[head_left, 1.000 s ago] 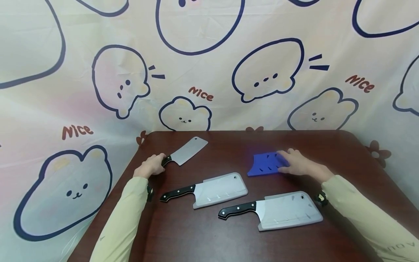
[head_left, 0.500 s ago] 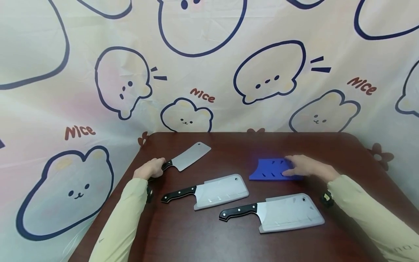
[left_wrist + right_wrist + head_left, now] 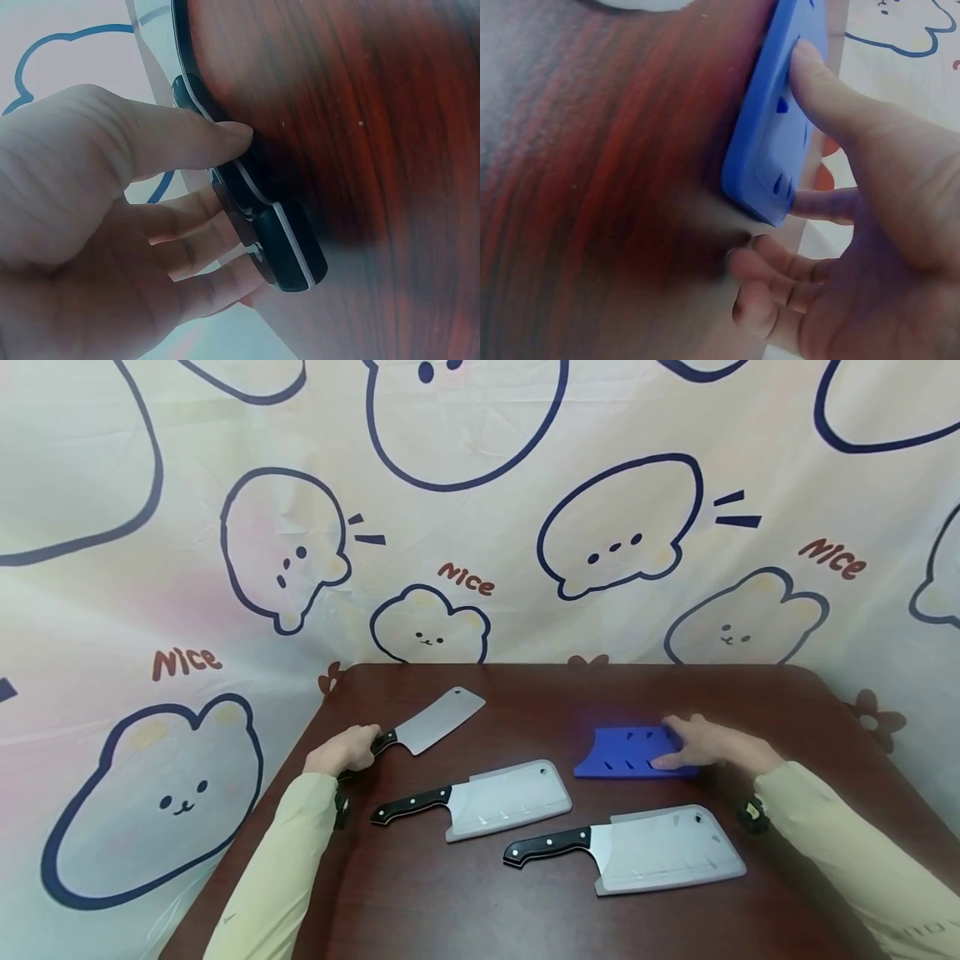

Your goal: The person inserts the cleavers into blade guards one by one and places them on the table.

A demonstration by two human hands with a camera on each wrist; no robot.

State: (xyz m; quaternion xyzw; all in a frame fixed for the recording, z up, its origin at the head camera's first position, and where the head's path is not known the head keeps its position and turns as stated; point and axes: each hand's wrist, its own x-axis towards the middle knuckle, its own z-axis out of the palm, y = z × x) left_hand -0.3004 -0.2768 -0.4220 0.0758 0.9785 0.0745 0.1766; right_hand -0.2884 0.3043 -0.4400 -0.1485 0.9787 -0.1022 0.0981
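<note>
In the head view, my left hand point(image 3: 345, 750) grips the black handle of a bare cleaver point(image 3: 441, 720) at the back left, its blade pointing back and right. The left wrist view shows the thumb over the handle point(image 3: 292, 247) and the fingers curled against its other side. On the right, a blue blade guard point(image 3: 622, 752) with slots lies near the table top. My right hand point(image 3: 705, 745) pinches its right end, thumb on the slotted face and index finger at the far edge. In the right wrist view, the other fingers point(image 3: 757, 311) curl loosely beside the guard point(image 3: 769, 150).
Two more cleavers in whitish guards lie nearer me: one cleaver point(image 3: 506, 799) in the middle, the other cleaver point(image 3: 663, 850) at front right. Both black handles point left. A patterned cloth point(image 3: 510, 527) hangs behind the dark wooden table point(image 3: 450, 910).
The blue guard has come nearer me and a little right, turning to lie straighter, with my right hand on it. The bare cleaver has shifted slightly nearer in my left hand.
</note>
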